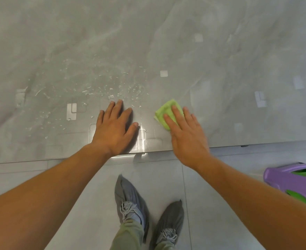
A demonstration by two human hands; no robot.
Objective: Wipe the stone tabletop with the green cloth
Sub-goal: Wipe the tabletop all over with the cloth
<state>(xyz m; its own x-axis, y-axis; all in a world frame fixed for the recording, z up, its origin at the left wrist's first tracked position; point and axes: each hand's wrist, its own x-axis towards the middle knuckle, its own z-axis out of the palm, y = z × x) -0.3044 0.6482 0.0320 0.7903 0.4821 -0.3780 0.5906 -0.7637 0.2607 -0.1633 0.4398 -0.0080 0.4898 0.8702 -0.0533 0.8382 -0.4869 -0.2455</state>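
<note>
A folded green cloth (164, 112) lies on the grey stone tabletop (220, 73) near its front edge. My right hand (186, 134) presses flat on the cloth with straight fingers, covering its near right part. My left hand (115, 129) rests flat on the bare stone to the left of the cloth, fingers spread. Water droplets (101, 87) are scattered over the stone just beyond and to the left of my left hand.
The table's front edge (58, 160) runs across the view below my hands. A purple and green plastic object (292, 181) stands on the tiled floor at the right. My feet (130, 199) in grey shoe covers stand on the floor below the edge.
</note>
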